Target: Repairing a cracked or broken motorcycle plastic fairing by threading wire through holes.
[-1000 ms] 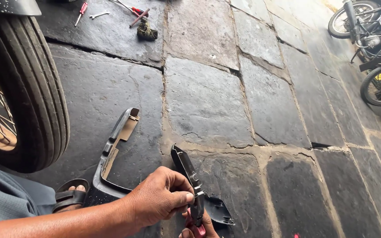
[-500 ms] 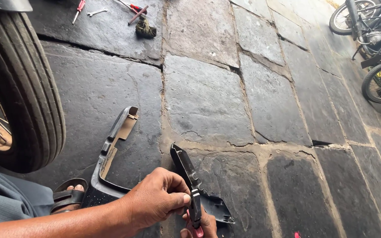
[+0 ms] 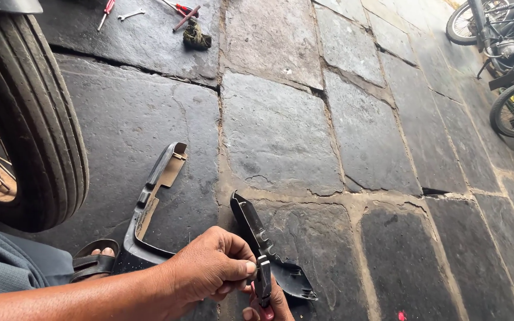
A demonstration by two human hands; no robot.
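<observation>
Pinching grip first: the left hand (image 3: 212, 270) closes thumb and forefinger on the jaws end of a pair of pliers (image 3: 263, 279), right where the tool meets the edge of a dark plastic panel (image 3: 263, 238). Below it, at the bottom edge of the view, the right hand (image 3: 269, 306) is wrapped about the pliers' red handles, though only its fingertips show, so how tightly it closes cannot be told. The panel is a long, curved black piece, one arm rising from the hands toward the upper left and ending in a notched tip, the other running up to a narrow point just above the left hand; its lower right lobe rests on the stone floor (image 3: 281, 137). The pliers stand nearly upright against the panel's inner edge, touching it. Just left of the panel, a foot in a dark sandal (image 3: 93, 261) lies on the floor, with a grey trouser leg (image 3: 7, 267) beside it. Farther left stands a large motorcycle tyre (image 3: 37, 113) with spokes showing. Well apart, at the top of the view, a few hand tools (image 3: 176, 9) and a crumpled rag (image 3: 196, 37) lie on the paving, and parked motorcycles (image 3: 507, 53) stand at the upper right.
</observation>
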